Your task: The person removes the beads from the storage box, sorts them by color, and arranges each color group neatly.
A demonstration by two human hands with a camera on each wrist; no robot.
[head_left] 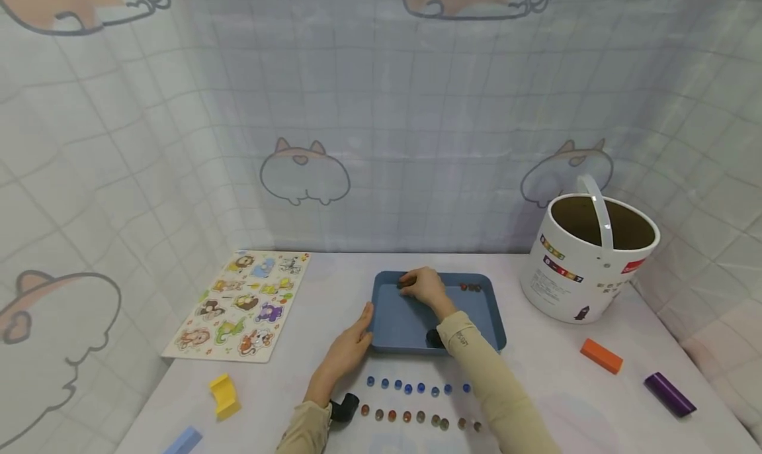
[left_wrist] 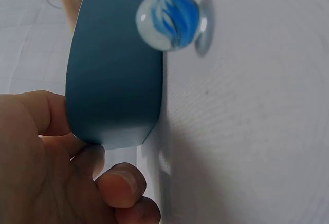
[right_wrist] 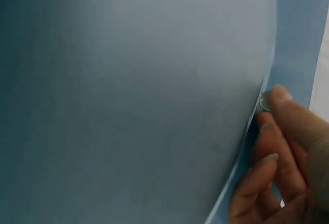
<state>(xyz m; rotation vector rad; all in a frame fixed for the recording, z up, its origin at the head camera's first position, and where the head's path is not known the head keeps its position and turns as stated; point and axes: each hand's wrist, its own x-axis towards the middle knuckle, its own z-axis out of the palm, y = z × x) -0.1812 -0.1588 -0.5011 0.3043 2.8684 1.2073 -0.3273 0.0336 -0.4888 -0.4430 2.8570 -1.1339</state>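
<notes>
Nearest the person, two rows of marbles lie on the tabletop (head_left: 553, 401): a front row of brownish-orange marbles (head_left: 419, 417) and, just behind it, a row of blue marbles (head_left: 409, 388). They sit in even lines just in front of the tray, which looks like deliberate sorting by colour.

The left hand (head_left: 351, 348) grips the near left corner of the blue tray (head_left: 395, 315), thumb on the rim and fingers curled under the edge, as the left wrist view shows (left_wrist: 56, 157); the hold seems meant to keep the tray from sliding. In that view one blue marble (left_wrist: 168, 19) rests on the tabletop just beside the tray's outer wall (left_wrist: 115, 64).

The right hand (head_left: 421, 285) reaches across the tray to its far left corner. The right wrist view shows its fingertips (right_wrist: 280, 95) pinching a small pale marble (right_wrist: 265, 101) against the tray wall, the other fingers loosely curled below it. A few reddish marbles (head_left: 470, 287) lie apart along the tray's far edge, right of that hand.

To the sides lie a yellow block (head_left: 224, 394), a light blue block (head_left: 183, 441), an orange block (head_left: 601, 356) and a purple block (head_left: 669, 394), all well apart from the tray. Further back, an animal puzzle board (head_left: 241, 305) lies flat on the left, and a white bucket (head_left: 586, 259) with its handle up stands on the right, open and tilted slightly toward the person.
</notes>
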